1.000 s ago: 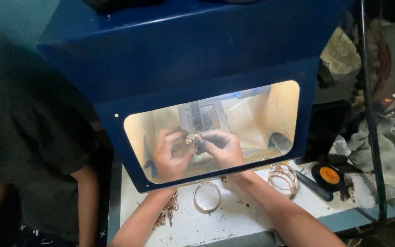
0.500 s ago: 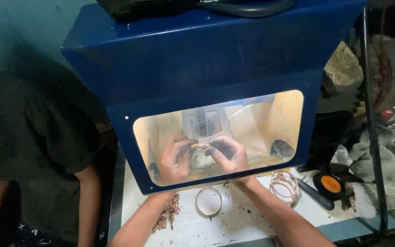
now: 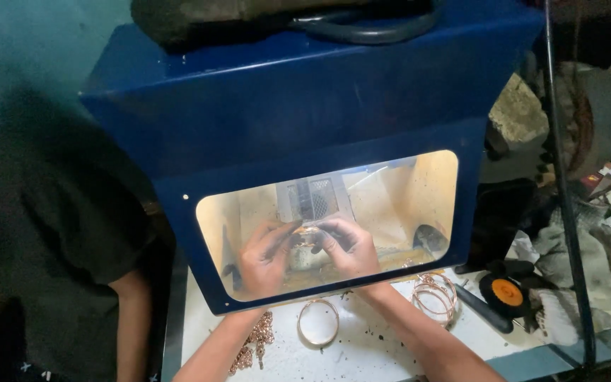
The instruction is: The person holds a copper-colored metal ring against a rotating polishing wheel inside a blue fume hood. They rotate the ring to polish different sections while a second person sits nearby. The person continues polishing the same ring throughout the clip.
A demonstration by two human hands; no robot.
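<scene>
Both my forearms reach forward and up under the blue cabinet [image 3: 305, 127], wrists bent slightly inward. My left hand [image 3: 264, 256] and my right hand [image 3: 348, 247] sit behind its lit window, close together (fingertips nearly meeting), fingers curled in a pinching grip at the centre.

Both forearms leave the frame at the bottom edge. The left hand [image 3: 263, 258] and right hand [image 3: 348, 247] appear only through the hazy window [image 3: 419, 191] of the blue cabinet [image 3: 284, 113]. The small metal part [image 3: 307, 235] between the fingers [image 3: 330, 230] is blurred; its shape cannot be told. The chain pile [image 3: 252, 343] is partly covered by the left forearm.
</scene>
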